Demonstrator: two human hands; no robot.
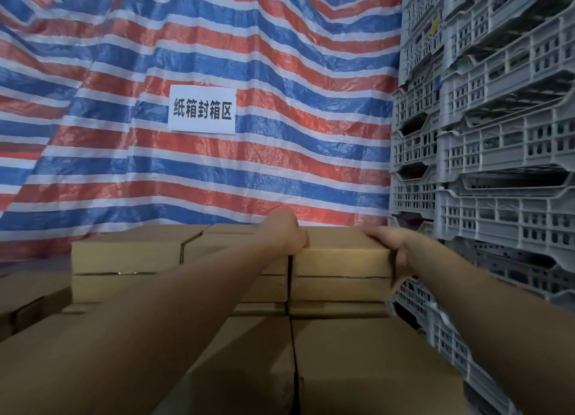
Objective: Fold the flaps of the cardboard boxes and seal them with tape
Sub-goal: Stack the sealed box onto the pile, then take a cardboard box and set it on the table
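Observation:
A flat brown cardboard box (340,254) lies on top of a stack of the same boxes, at the right end of the upper row. My left hand (284,232) grips its left edge, fingers curled down into the gap beside the neighbouring box. On the box's right end my right hand (393,246) holds the corner, fingers over the top and thumb down the side. Both arms reach forward over the lower boxes (357,352). No tape is in view.
More flat boxes (124,253) sit to the left in the same row. Grey plastic crates (497,150) are stacked high close on the right. A striped red, white and blue tarp (217,56) with a white paper sign (202,109) hangs behind the stack.

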